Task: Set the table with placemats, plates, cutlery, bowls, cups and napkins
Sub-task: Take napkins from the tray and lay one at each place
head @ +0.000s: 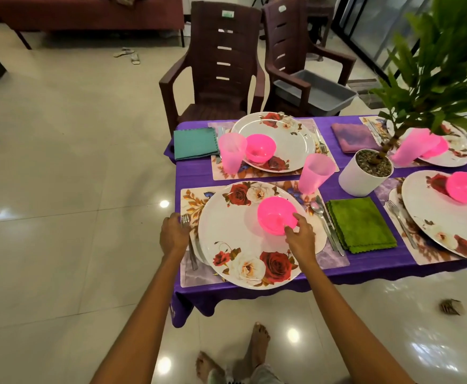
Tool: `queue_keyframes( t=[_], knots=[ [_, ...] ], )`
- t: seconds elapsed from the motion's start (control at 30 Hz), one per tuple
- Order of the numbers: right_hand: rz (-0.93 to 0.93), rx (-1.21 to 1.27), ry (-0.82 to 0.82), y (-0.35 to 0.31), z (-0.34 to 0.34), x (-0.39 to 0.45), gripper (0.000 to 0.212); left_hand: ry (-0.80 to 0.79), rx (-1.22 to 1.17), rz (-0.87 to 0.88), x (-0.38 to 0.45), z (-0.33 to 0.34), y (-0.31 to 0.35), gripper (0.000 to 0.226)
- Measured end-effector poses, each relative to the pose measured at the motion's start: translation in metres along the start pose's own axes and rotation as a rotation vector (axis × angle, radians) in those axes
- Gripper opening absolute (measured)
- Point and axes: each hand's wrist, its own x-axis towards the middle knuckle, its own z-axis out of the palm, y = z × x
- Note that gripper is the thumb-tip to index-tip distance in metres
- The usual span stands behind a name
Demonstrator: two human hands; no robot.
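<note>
A white rose-patterned plate point(226, 236) lies on a floral placemat point(190, 198) at the near left of the purple table point(334, 187). A pink bowl point(275, 213) sits on that plate, and my right hand point(300, 236) grips its near right rim with thumb and fingers. My left hand point(173, 231) rests on the plate's left edge, over a fork point(189, 245). A pink cup point(315, 173) stands behind the plate. A spoon and knife point(325, 223) lie to the right, beside a folded green napkin point(361, 224).
Three more settings with plates, pink bowls and cups fill the table, with a teal napkin point(195, 142) and a purple napkin point(352, 137). A white potted plant point(365, 173) stands mid-table. Two brown chairs point(221, 65) stand behind; one holds a grey tub point(318, 90).
</note>
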Motion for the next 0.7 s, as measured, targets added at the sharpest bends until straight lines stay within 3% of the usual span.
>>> queue_keyframes(
  t=[0.7],
  knots=[
    [0.004, 0.009, -0.014, -0.005, 0.000, -0.005, 0.049, -0.149, -0.060, 0.160, -0.008, -0.006, -0.011, 0.041]
  ],
)
